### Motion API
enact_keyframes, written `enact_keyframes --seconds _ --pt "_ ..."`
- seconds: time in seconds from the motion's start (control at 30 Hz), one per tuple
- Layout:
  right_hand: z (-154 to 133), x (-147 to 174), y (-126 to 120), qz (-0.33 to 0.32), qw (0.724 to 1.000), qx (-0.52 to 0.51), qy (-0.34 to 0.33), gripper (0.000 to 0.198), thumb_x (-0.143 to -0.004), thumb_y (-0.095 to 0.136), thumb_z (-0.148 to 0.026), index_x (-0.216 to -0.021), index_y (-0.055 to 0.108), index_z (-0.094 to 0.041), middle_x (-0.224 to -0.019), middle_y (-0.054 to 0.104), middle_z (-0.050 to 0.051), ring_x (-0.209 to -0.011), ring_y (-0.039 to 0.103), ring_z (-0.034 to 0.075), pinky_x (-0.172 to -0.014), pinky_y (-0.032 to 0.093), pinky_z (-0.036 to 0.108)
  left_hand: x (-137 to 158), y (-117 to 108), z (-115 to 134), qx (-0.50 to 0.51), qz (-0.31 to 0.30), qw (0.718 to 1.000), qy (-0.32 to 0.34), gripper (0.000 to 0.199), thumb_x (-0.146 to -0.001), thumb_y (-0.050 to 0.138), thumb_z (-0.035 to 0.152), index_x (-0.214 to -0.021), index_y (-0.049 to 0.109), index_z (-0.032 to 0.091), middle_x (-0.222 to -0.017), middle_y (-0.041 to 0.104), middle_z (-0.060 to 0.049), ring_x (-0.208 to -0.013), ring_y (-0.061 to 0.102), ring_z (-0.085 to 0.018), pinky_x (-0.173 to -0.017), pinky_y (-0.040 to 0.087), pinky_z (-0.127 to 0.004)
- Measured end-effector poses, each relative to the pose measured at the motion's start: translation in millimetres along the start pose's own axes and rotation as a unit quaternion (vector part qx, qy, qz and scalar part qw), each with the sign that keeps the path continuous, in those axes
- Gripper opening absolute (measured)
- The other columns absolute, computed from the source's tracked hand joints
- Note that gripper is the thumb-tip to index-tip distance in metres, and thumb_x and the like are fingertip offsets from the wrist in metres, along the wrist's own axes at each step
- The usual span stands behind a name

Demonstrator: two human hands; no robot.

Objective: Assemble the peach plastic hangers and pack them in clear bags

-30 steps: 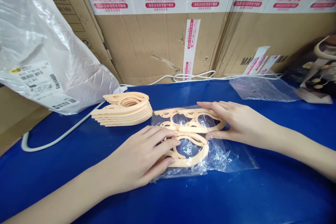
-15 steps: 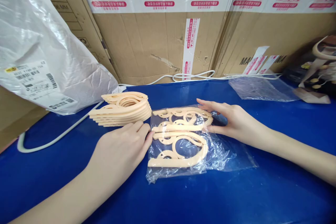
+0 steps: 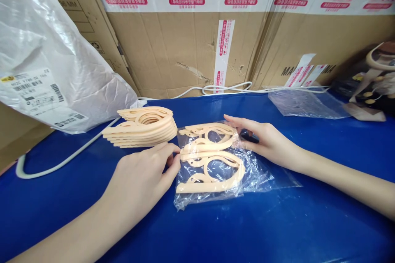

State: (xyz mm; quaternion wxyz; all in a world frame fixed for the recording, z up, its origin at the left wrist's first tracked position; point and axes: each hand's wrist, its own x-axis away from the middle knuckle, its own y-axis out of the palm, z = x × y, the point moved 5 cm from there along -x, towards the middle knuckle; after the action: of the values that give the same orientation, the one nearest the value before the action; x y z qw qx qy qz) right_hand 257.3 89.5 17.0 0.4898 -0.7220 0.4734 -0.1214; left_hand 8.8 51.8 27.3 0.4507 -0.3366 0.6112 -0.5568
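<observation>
Two stacks of beige folding clothes hangers (image 3: 226,187) lie side by side inside a clear plastic bag (image 3: 259,176) on the blue table. My left hand (image 3: 145,168) is at the bag's left edge, thumb and forefinger closed on the film beside the hanger tips. From the right, my right hand (image 3: 267,139) grips the curved end of the upper hangers through the film, forefinger above and thumb below. Its other fingers are partly hidden. Just beyond my left hand is a stack of several loose beige hangers (image 3: 145,129).
A white shipping bag (image 3: 61,70) leans at the left, with a white cable (image 3: 61,170) on the table near it. Large cardboard boxes (image 3: 173,45) stand along the back. Another clear bag (image 3: 305,102) lies at the back right, beside a dark bundle with a ribbon (image 3: 367,86).
My right hand has moved slightly left, and the upper bagged hangers have shifted left with it. The fingers of my left hand have drawn into a clearer pinch at the bag's edge.
</observation>
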Motion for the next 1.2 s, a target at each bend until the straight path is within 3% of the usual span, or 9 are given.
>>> enact_keyframes --seconds 0.17,0.27,0.4,0.6,1.0,1.2 --pt "2.4 -4.8 1.4 -0.01 0.999 -0.04 -0.001 0.056 -0.095 0.049 -0.03 -0.15 0.036 -0.028 -0.129 0.063 0.006 -0.096 0.065 0.019 -0.086 0.055 0.04 -0.1 0.2 -1.4 0.01 -0.001 1.0 -0.008 0.033 -0.094 0.038 0.037 -0.096 0.069 0.027 -0.079 0.075 0.001 -0.065 0.071 -0.026 -0.049 0.04 -0.031" --pt "7.4 -8.2 3.0 -0.01 0.993 -0.117 0.019 0.061 -0.092 0.054 -0.031 -0.15 0.036 -0.026 -0.127 0.065 0.007 -0.086 0.065 0.018 -0.076 0.056 0.036 -1.4 -0.9 -1.0 0.019 0.009 1.0 -0.005 0.031 -0.093 0.04 0.035 -0.094 0.07 0.027 -0.078 0.076 0.001 -0.064 0.071 -0.024 -0.048 0.04 -0.03" --pt "15.8 -12.6 5.5 -0.005 0.977 -0.21 0.045 0.064 -0.086 0.063 -0.034 -0.146 0.042 -0.024 -0.122 0.067 0.009 -0.084 0.065 0.018 -0.077 0.056 0.037 -4.0 -1.7 -0.1 0.029 0.014 0.999 -0.005 0.031 -0.092 0.041 0.036 -0.091 0.07 0.027 -0.073 0.075 0.001 -0.062 0.07 -0.023 -0.047 0.039 -0.029" --pt "20.7 -13.3 4.6 -0.018 0.964 -0.254 0.071 0.071 -0.081 0.07 -0.032 -0.145 0.042 -0.018 -0.108 0.07 0.009 -0.07 0.062 0.014 -0.065 0.053 0.032 -4.4 0.1 -1.0 0.043 0.0 0.999 -0.012 0.03 -0.092 0.041 0.035 -0.093 0.069 0.027 -0.074 0.074 0.002 -0.065 0.071 -0.023 -0.05 0.039 -0.028" --pt "8.5 -5.6 1.0 -0.011 0.997 -0.069 0.026 0.059 -0.09 0.06 -0.035 -0.146 0.043 -0.023 -0.111 0.071 0.003 -0.066 0.055 0.013 -0.064 0.048 0.029 -4.1 -0.1 -4.8 0.084 -0.04 0.995 -0.043 0.028 -0.089 0.043 0.043 -0.092 0.067 0.028 -0.066 0.068 0.003 -0.056 0.063 -0.019 -0.048 0.033 -0.027" --pt "10.2 -4.7 2.2 -0.001 0.998 -0.07 0.007 0.059 -0.089 0.059 -0.03 -0.146 0.043 -0.022 -0.109 0.071 0.002 -0.065 0.054 0.011 -0.061 0.047 0.026 -5.4 5.2 -8.5 0.093 -0.103 0.986 -0.095 0.029 -0.088 0.043 0.046 -0.096 0.066 0.03 -0.074 0.069 0.004 -0.066 0.064 -0.02 -0.056 0.035 -0.028"
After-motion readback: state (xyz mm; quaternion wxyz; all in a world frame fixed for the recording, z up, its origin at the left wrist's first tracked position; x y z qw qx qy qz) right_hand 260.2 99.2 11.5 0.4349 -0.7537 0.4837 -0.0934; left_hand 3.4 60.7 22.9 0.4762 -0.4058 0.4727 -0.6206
